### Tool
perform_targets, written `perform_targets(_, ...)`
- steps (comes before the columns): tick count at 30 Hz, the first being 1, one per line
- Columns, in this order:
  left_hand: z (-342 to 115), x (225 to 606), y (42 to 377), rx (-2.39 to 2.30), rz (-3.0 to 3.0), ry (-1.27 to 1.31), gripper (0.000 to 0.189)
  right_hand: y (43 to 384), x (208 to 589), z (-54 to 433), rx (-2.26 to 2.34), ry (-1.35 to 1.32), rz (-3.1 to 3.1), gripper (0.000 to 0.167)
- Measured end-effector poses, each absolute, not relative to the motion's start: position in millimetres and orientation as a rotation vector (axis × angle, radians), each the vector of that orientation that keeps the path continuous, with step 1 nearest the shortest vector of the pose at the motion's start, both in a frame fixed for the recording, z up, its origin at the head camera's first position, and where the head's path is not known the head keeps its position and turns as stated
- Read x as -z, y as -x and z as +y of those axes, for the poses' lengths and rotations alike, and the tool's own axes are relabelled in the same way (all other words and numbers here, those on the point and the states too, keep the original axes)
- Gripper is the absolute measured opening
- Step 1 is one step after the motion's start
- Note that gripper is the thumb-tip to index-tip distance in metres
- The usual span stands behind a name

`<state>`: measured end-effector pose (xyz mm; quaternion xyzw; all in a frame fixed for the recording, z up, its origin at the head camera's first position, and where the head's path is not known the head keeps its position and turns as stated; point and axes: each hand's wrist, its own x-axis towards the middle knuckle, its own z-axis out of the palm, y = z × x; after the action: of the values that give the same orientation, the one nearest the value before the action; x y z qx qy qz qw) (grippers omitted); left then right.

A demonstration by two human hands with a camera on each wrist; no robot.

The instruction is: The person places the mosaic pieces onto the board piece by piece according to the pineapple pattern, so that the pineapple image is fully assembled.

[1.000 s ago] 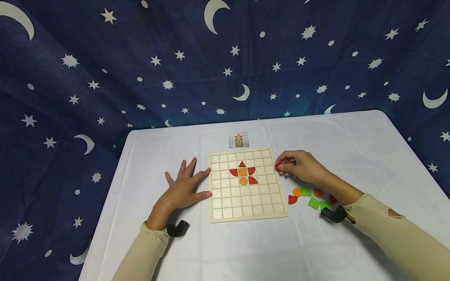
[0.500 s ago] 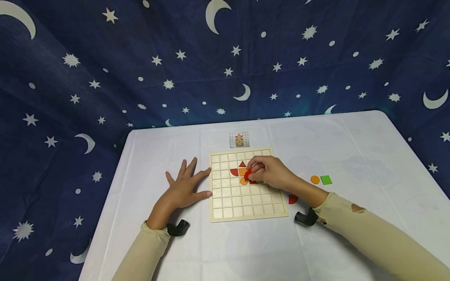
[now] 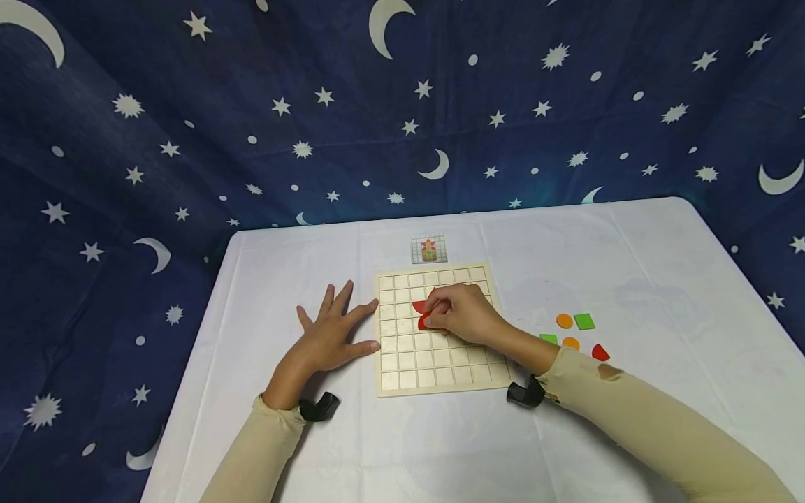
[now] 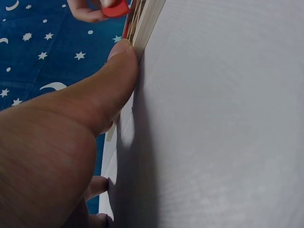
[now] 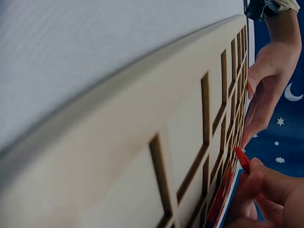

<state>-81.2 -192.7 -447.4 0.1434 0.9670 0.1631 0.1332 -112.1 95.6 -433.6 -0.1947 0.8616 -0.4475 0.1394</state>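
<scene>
In the head view, my right hand (image 3: 465,314) is over the middle of the wooden grid board (image 3: 402,381), pinching a red quarter-circle tile (image 3: 423,323) between thumb and fingers. The right wrist view has this red tile (image 5: 242,159) tilted close above the grid. Another red tile (image 3: 418,307) lies on the board just behind it; the hand covers most of the other tiles there. My left hand (image 3: 323,342) lies with fingers spread at the board's left side. Its thumb (image 4: 116,71) touches the board's edge (image 4: 149,28) in the left wrist view.
Behind the board lies a small card (image 3: 429,249) printed with a coloured grid pattern. Loose tiles lie right of the board: an orange circle (image 3: 564,321), a green square (image 3: 584,321), a red piece (image 3: 600,352) and others, partly hidden by the right forearm.
My right hand has moved left from beside the board to above its middle, carrying the red tile. My left hand has stayed at the board's left edge.
</scene>
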Motion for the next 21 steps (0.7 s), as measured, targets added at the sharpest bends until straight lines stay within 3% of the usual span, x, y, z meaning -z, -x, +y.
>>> perform_targets(21,-192,447,81,-0.472,2.811,-0.411,0.084,111,444,90,1.104,0.645,2.656,0.009)
